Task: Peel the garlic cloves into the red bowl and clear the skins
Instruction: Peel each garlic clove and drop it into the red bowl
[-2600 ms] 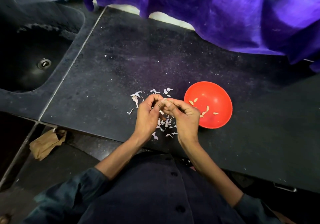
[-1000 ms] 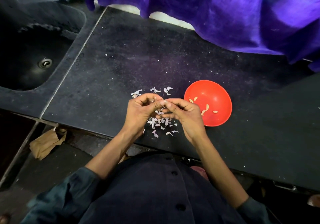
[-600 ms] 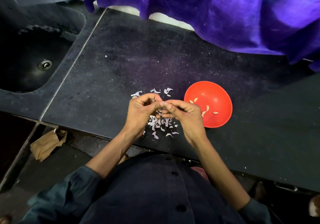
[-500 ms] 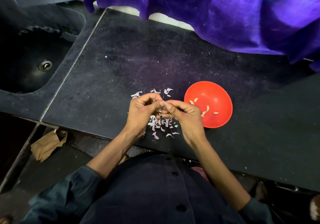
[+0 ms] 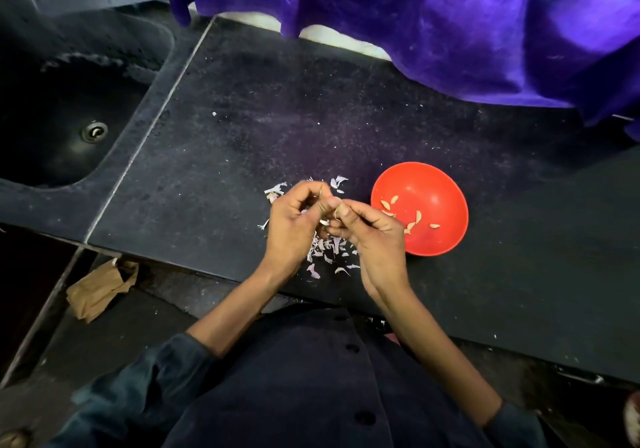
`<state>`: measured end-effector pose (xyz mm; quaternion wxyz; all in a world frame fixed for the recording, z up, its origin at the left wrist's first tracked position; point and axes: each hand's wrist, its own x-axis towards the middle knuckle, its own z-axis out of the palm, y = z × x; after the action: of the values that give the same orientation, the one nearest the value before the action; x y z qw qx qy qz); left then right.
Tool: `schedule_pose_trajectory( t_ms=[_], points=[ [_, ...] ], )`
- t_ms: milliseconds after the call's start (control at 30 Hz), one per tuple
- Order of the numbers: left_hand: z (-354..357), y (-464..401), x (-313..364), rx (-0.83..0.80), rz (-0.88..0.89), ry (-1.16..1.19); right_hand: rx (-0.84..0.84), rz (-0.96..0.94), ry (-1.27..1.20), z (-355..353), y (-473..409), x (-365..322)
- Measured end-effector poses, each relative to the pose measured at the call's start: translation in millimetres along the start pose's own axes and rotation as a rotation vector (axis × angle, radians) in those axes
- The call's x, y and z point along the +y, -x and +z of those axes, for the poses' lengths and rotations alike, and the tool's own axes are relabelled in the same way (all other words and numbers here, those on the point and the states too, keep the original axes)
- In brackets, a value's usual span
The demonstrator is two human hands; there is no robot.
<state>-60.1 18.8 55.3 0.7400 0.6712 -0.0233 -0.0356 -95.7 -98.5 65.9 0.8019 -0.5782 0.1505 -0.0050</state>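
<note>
A red bowl (image 5: 419, 209) is seen standing on the dark surface (image 5: 242, 129), just to the right of the hands, and a handful of pale peeled garlic cloves (image 5: 412, 221) is scattered across its inside. The left hand (image 5: 292, 228) and the right hand (image 5: 372, 236) are held together above the surface, fingertips meeting; a small pale piece, taken to be a garlic clove (image 5: 335, 211), is pinched between them, the grip of each hand being closed around it with curled fingers, though little of the piece itself can be made out. Papery whitish-purple garlic skins (image 5: 329, 250) are strewn on the surface under and beyond the hands, near the front edge and to the left of the bowl. A dark sink (image 5: 69, 108) with a metal drain (image 5: 94, 132) is set into the surface at the far left. Purple cloth (image 5: 450, 15) is draped along the back edge, and a crumpled brown paper bag (image 5: 100, 286) lies on the floor below the surface
</note>
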Motion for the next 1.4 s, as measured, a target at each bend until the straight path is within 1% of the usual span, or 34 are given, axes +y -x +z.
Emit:
schedule_pose_trajectory(
  t_ms=[133,233,333,400,500,600,700,767,933,1000,1133,1233,1300,1400],
  points=[
    [1,4,1,0.003,0.067,-0.093,0.004,0.136,-0.211,1,1,-2],
    [0,6,-1,-0.018,0.109,-0.112,-0.014,0.194,-0.296,0,0,-4],
    [0,9,1,-0.025,0.082,-0.061,-0.041,0.243,-0.354,-2,0,-7],
    [0,11,2,-0.023,0.055,-0.027,-0.012,0.283,-0.404,-3,-2,-9],
    [-3,11,1,0.03,0.044,-0.015,0.041,0.309,-0.438,-7,-3,-9],
    [-5,11,0,0.031,-0.009,-0.025,0.039,0.255,-0.357,-10,-3,-9],
    [-1,13,2,-0.058,-0.079,-0.002,0.024,0.187,-0.271,-10,-2,-6],
    [0,14,2,-0.085,-0.09,-0.02,0.013,0.141,-0.199,-10,-3,-4],
    [-3,13,2,-0.056,-0.083,-0.096,0.018,0.078,-0.066,-11,-5,-2],
    [-4,13,1,-0.044,-0.05,-0.18,0.002,0.039,0.018,-14,-7,-1],
    [-8,12,-2,-0.036,0.129,-0.48,-0.039,-0.028,0.118,-17,-12,-4],
    [-10,10,-1,-0.043,0.201,-0.631,-0.048,-0.088,0.192,-16,-15,-6],
    [-10,9,0,-0.047,0.232,-0.664,-0.049,-0.076,0.184,-16,-16,-6],
    [-11,7,2,-0.049,0.246,-0.645,-0.05,-0.045,0.17,-16,-16,-6]
  ],
)
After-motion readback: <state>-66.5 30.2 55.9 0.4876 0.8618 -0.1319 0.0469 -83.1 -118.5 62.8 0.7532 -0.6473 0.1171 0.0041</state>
